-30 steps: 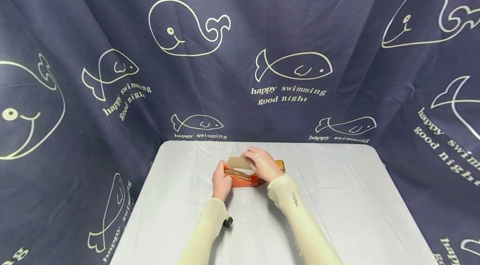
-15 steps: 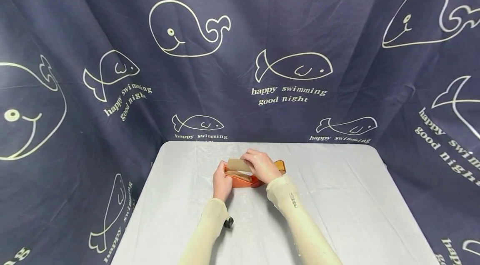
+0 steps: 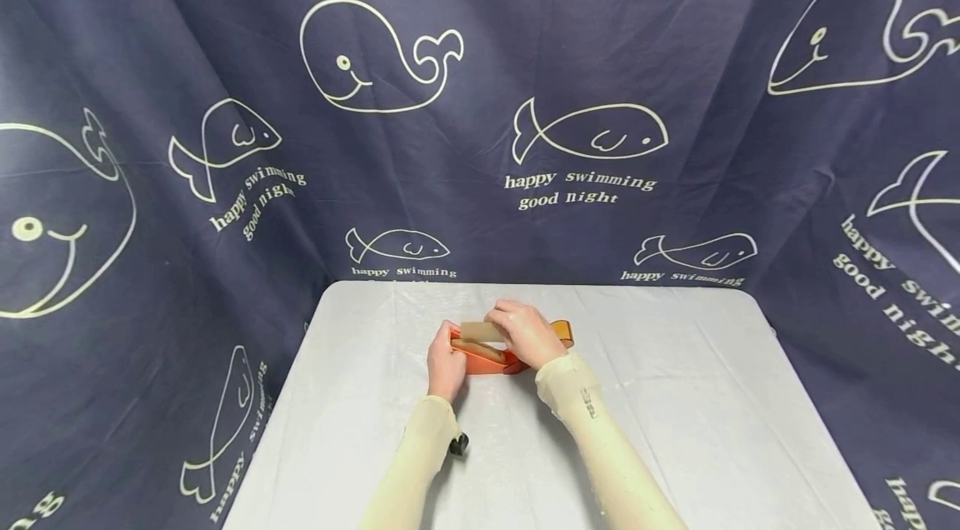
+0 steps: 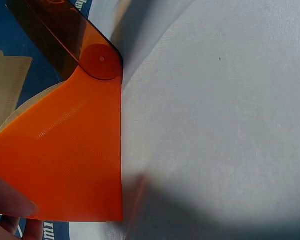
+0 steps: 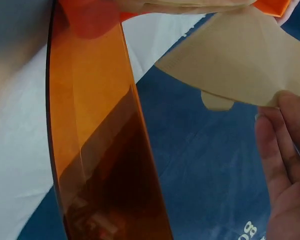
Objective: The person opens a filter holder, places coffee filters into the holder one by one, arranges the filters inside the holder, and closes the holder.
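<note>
An orange coffee filter holder [image 4: 75,160] stands at the middle of the table, its amber see-through lid [image 5: 97,100] swung open to the right. My left hand [image 3: 446,363] grips the holder's left end; in the left wrist view its thumb lies on the orange side wall. A brown paper coffee filter [image 5: 225,60] is pinched between the thumb and fingers of my right hand [image 3: 525,334]. That filter hangs just over the holder's far edge. Inside the holder, more brown filters [image 3: 480,349] show below it. My right hand partly covers the lid in the head view.
The holder rests on a white-covered table [image 3: 675,413]. A dark blue curtain [image 3: 480,138] with whale and fish drawings hangs behind the table and along both sides. A small black object [image 3: 458,444] sits at the left sleeve's cuff.
The pinched filter has come down slightly toward the holder, along with my right hand. My left hand keeps its grip on the holder, almost still.
</note>
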`<state>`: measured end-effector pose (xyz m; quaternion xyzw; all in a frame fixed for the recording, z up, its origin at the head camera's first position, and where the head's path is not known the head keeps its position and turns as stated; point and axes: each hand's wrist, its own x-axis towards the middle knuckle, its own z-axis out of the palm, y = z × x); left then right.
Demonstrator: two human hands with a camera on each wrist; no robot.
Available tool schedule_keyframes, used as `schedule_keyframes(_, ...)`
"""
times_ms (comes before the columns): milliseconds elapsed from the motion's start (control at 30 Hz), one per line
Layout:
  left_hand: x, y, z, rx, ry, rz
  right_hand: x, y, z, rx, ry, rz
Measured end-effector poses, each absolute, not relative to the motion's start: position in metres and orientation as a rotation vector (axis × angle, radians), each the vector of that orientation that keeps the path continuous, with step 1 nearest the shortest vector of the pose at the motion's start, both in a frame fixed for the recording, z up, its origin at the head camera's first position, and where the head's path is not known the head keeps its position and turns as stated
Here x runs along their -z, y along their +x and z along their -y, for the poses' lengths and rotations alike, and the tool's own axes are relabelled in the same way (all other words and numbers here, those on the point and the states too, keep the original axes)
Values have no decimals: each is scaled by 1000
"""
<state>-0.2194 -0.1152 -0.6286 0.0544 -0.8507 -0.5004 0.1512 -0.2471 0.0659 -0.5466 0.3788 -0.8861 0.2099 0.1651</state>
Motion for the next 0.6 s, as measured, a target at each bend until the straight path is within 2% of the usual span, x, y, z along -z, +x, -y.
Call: schedule_keyframes(600, 629, -219, 117, 1447, 156, 2468, 566, -248, -56, -718, 1070, 2585)
